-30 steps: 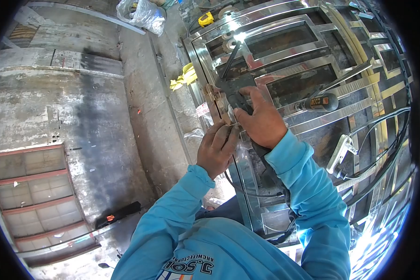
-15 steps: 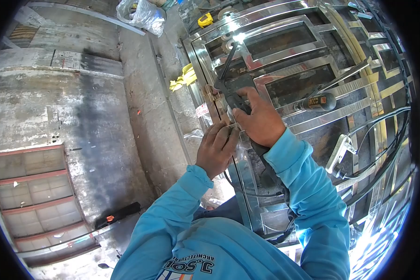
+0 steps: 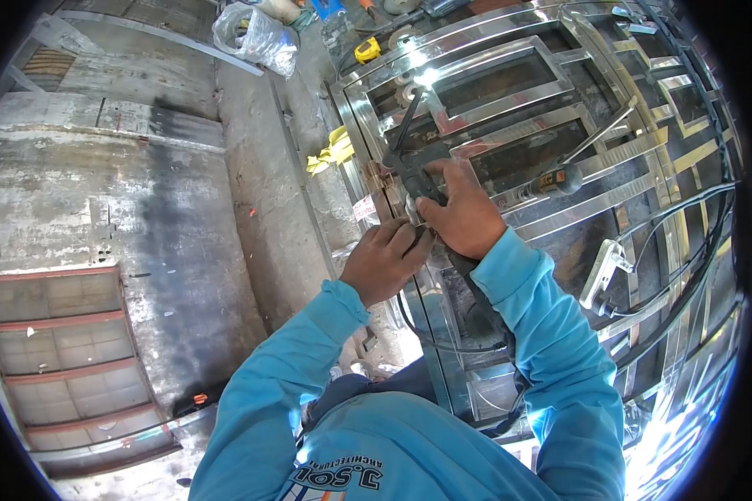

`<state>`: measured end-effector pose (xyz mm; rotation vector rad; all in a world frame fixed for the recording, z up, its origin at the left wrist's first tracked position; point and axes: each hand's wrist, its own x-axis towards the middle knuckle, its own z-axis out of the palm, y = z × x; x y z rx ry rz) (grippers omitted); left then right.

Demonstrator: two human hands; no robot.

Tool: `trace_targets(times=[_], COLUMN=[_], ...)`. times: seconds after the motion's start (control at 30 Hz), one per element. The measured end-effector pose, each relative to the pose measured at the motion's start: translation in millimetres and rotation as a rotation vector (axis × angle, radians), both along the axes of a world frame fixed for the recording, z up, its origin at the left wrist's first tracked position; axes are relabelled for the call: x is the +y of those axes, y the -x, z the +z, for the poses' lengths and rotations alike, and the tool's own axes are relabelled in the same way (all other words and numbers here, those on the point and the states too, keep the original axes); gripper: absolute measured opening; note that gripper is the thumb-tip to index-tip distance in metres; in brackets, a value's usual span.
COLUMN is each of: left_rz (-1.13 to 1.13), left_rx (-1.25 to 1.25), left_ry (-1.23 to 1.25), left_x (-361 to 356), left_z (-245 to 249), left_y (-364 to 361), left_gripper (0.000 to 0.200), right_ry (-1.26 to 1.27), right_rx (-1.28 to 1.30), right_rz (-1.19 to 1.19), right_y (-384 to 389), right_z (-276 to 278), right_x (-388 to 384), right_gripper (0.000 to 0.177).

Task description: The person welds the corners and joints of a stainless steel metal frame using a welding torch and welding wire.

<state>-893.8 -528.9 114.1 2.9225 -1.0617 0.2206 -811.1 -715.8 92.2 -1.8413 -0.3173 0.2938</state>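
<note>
My right hand (image 3: 468,213) is closed around a black welding torch (image 3: 411,174), whose long thin back end slants up and away. A thick black cable (image 3: 479,292) runs from it back under my right forearm. Close beside it, my left hand (image 3: 386,260) has its fingers curled together at the frame's edge; what they pinch, if anything, is hidden. Both hands rest over the left side of a shiny metal frame (image 3: 439,330) built of rectangular tubes. A brownish strip (image 3: 384,185) lies along that edge beside the torch head.
A cordless power tool (image 3: 551,181) lies on the frame to the right. Nearby are a white corded device (image 3: 603,271) and black cables (image 3: 685,288). Yellow gloves or cloth (image 3: 332,150), a yellow tape measure (image 3: 367,50) and a plastic bag (image 3: 257,37) are farther off.
My left hand has shifted slightly left and toward me, its fingers curling more. My right hand stays on the torch. The view has tilted slightly, showing more at the far edge.
</note>
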Motion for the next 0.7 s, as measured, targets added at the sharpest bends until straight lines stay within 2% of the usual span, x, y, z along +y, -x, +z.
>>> trace_targets(times=[0.03, 0.13, 0.23, 0.33, 0.43, 0.53, 0.63, 0.7], left_rz=[0.0, 0.004, 0.001, 0.018, 0.027, 0.021, 0.015, 0.008], left_rx=[-0.009, -0.019, -0.022, -0.029, -0.026, -0.029, -0.032, -0.032], left_ry=[-0.004, 0.001, 0.003, 0.008, 0.01, 0.015, 0.005, 0.0], left_x=[0, 0, -1, -4, -3, -4, -3, -2], left_z=[0, 0, -1, -2, 0, 1, 1, 1], left_y=[1, 1, 0, 0, 1, 0, 0, -1], left_gripper=[0.045, 0.044, 0.043, 0.042, 0.041, 0.041, 0.042, 0.042], right_ry=[-0.011, 0.027, -0.02, 0.063, 0.001, 0.01, 0.055, 0.042], right_rx=[-0.013, -0.018, -0.026, 0.06, 0.01, 0.122, 0.009, 0.068], right_rz=[-0.032, 0.088, -0.053, 0.115, 0.015, -0.036, 0.103, 0.039], right_y=[1, -5, 1, -5, -1, 2, -7, -4], right_z=[-1, 2, -2, 7, 3, 14, 2, 3], right_x=[0, -5, 1, -3, -1, -2, -4, -2], right_gripper=[0.051, 0.051, 0.052, 0.05, 0.05, 0.05, 0.053, 0.056])
